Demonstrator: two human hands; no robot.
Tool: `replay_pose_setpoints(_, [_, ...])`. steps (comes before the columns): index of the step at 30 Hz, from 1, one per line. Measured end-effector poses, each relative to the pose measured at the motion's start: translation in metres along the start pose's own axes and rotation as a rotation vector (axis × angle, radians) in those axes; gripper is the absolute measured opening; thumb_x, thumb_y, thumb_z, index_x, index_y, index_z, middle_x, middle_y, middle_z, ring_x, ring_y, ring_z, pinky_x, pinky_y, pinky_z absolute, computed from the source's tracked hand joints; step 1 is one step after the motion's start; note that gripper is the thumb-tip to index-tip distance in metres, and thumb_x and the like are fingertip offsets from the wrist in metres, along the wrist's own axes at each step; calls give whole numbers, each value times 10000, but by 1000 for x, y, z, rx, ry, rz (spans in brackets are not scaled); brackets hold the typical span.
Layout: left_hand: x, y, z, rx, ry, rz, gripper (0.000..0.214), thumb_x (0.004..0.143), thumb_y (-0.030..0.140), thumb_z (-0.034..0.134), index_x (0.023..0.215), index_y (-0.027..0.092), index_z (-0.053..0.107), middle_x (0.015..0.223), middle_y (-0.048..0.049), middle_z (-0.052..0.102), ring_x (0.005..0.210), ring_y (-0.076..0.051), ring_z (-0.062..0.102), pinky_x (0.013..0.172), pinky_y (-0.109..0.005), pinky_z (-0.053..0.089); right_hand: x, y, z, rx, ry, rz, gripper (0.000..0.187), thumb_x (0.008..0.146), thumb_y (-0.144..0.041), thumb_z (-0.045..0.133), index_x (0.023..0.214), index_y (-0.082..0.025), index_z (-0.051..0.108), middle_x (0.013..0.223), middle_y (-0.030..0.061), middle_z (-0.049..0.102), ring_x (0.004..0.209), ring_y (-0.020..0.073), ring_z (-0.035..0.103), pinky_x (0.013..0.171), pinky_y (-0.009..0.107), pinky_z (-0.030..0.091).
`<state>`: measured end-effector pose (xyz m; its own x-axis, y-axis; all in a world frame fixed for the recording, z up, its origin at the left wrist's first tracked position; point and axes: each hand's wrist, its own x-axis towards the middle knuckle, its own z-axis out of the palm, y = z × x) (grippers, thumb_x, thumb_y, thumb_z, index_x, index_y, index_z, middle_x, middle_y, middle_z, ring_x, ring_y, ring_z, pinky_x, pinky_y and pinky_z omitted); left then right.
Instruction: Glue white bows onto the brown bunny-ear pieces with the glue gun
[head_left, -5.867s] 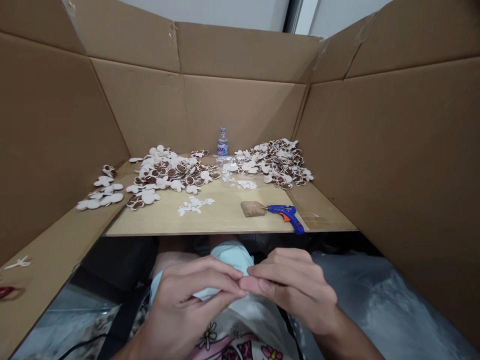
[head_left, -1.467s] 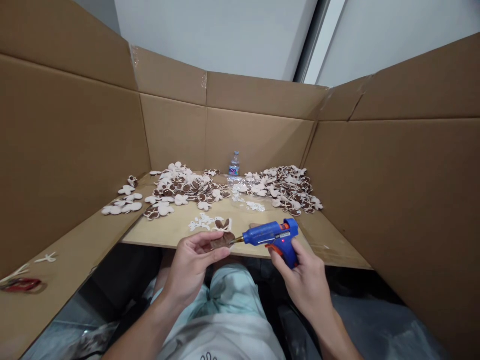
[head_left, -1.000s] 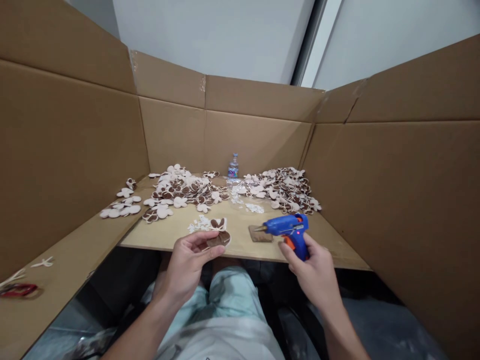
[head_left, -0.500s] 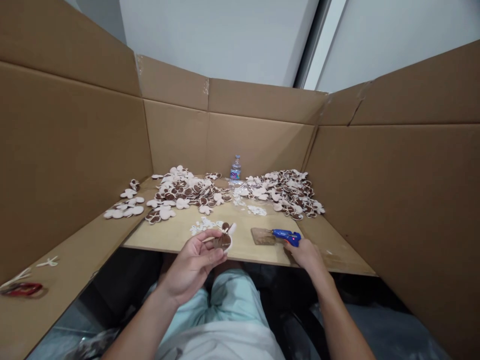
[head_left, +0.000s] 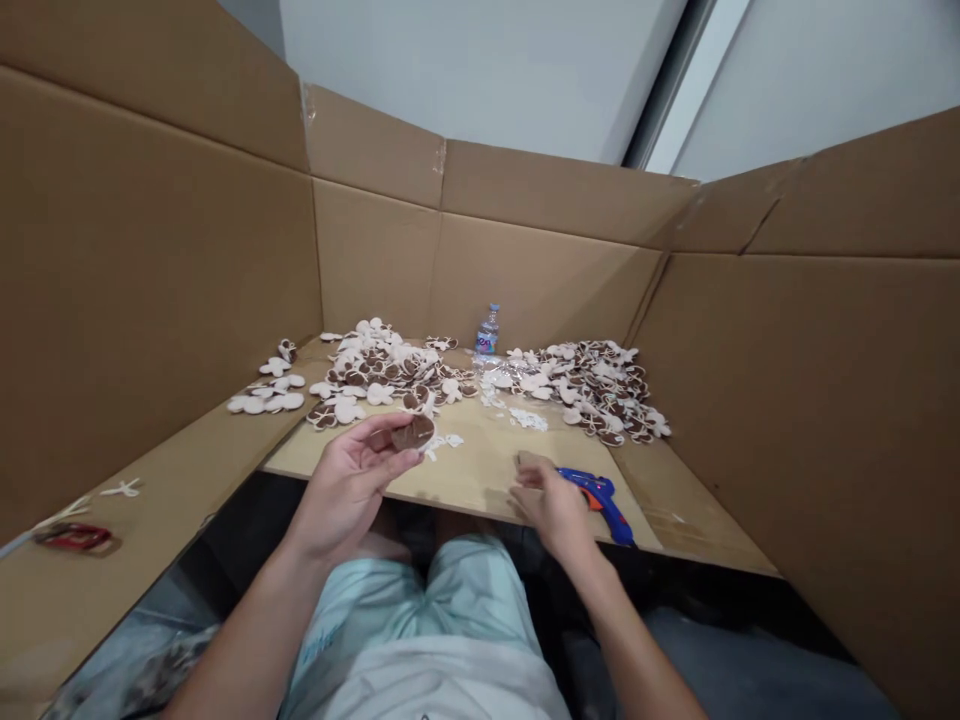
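My left hand (head_left: 346, 480) pinches a brown-and-white felt cutout (head_left: 414, 433) by its edge above the board. The cutout has a rounded brown face turned up, with a pale bow at its far end. To the right, my right hand (head_left: 556, 505) is empty, its fingers apart, low over the board. Just beside it lies a blue glue gun (head_left: 613, 508) with an orange trigger, its handle towards the front edge. My right hand partly covers the gun's front end and most of the pad under it. Small white pieces (head_left: 452, 440) lie behind the cutout.
Heaps of similar cutouts stand at the back left (head_left: 382, 365) and back right (head_left: 600, 385). Between them are a plastic bottle (head_left: 487, 332) and more white pieces (head_left: 529, 419). Red-handled scissors (head_left: 73, 537) lie far left. Cardboard walls (head_left: 540, 270) enclose the board.
My right hand has let go of the glue gun and moved left. The gun now lies turned on the board. My left hand has raised the cutout slightly and tilted it; the view has shifted.
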<state>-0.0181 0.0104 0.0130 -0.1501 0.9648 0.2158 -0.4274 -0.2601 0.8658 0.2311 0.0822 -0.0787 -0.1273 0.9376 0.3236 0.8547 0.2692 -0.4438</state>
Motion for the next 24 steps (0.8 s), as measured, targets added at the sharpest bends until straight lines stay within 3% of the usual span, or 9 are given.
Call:
replay_pose_setpoints(2, [0,0,-1,14,0,13,346,605,116,841,923,177,720,897,-22,744,842,-126,666,810,-221,515,14,-23,23,39,-69,-91,226,790,-188,645,1015,-200,643,977,59,737,919,200,679,821,279,484])
replay_pose_setpoints(5, [1,-1,-2,31,17,23,368,595,112,842,934,173,713,911,-28,749,868,-140,672,828,-232,511,46,-47,50,58,-117,-127,238,841,-169,605,1077,-166,629,1024,115,722,956,227,665,830,299,474])
replay_pose_setpoints(7, [3,-2,-4,42,40,29,380,592,113,842,943,170,709,922,-35,752,882,-151,675,834,-242,515,67,-54,62,64,-137,-115,214,877,-183,584,1084,-143,626,1036,136,701,967,232,655,840,326,482])
replay_pose_setpoints(10, [5,-2,-8,57,60,35,410,593,116,842,974,175,701,974,-42,750,904,-163,680,840,-258,526,85,-55,73,92,-165,-87,245,922,-291,573,1121,-152,608,1113,94,648,968,207,637,842,388,521])
replay_pose_setpoints(14, [6,-4,-13,82,43,43,445,598,117,844,1012,186,696,1020,-39,746,914,-161,684,854,-259,534,84,-50,77,177,-169,-59,274,927,-332,571,1138,-161,598,1145,74,626,974,197,631,839,410,536])
replay_pose_setpoints(20, [5,-10,-15,90,-28,55,428,614,119,841,1011,197,703,1049,-43,740,914,-155,686,863,-261,541,76,-48,71,453,-49,11,114,810,-216,656,866,-129,706,886,110,735,856,224,674,871,396,496])
replay_pose_setpoints(24, [7,-12,-16,130,-28,69,408,615,138,847,996,197,714,1028,-42,746,924,-156,687,851,-240,539,68,-54,62,746,-21,76,240,735,-322,697,837,-106,721,847,143,754,789,249,702,747,375,541])
